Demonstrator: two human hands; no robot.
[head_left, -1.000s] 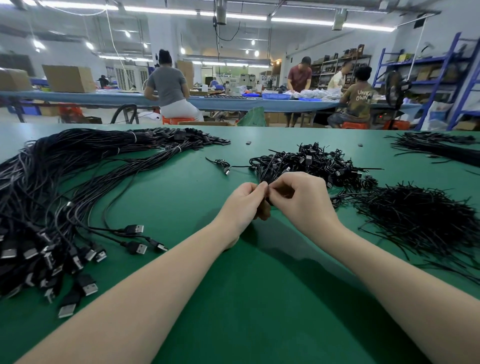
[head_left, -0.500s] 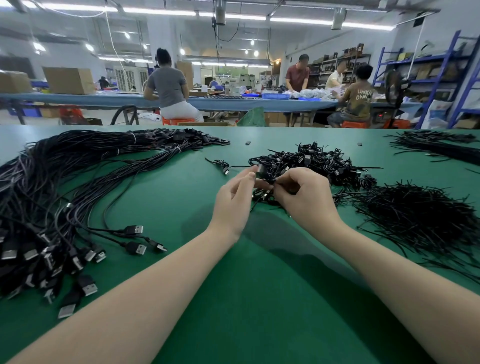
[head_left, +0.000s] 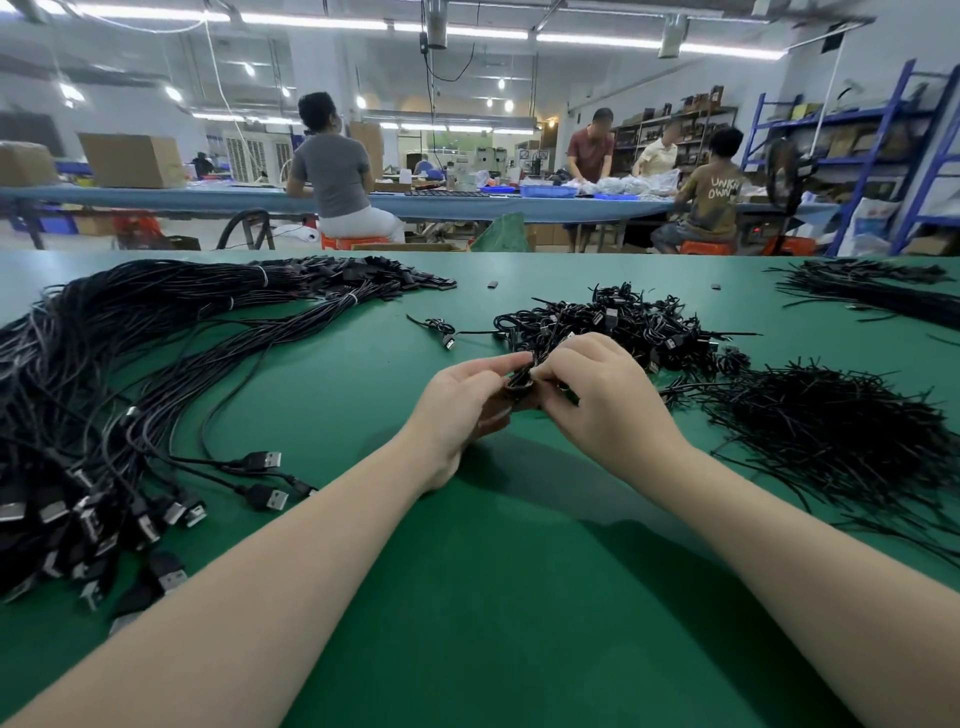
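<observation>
Both hands meet over the green table (head_left: 493, 597), just on the camera side of the pile (head_left: 623, 327) of tied black coils. Left hand (head_left: 462, 400) has its palm turned inward, thumb and forefinger stretched out and pinching the top of a small black coil (head_left: 519, 382), other fingers curled under it. Right hand (head_left: 602, 400) has its back to the camera, fingers curled, fingertips pinching the same coil from the other side. Cannot tell if the tips of the two hands touch. Coil sits between the two hands at the near edge of the pile, mostly hidden by fingers; cannot tell whether a tie is on it. Right of the pile, near it: heap of loose black ties (head_left: 831, 431), strands spilling toward the camera. Left of the pile, just beside it: one loose coil (head_left: 441, 330) with a metal plug. Well left of the pile: big bundle (head_left: 130, 353) of long black cables, banded in places, fanning toward the camera and ending in USB plugs (head_left: 265, 460) lying on the table. Beyond the pile to the right: far bundle (head_left: 883, 291) of thin black strands. Just beyond the pile: a small black bit (head_left: 493, 284) lying alone. Far behind the pile: people working at a blue bench (head_left: 208, 195)
</observation>
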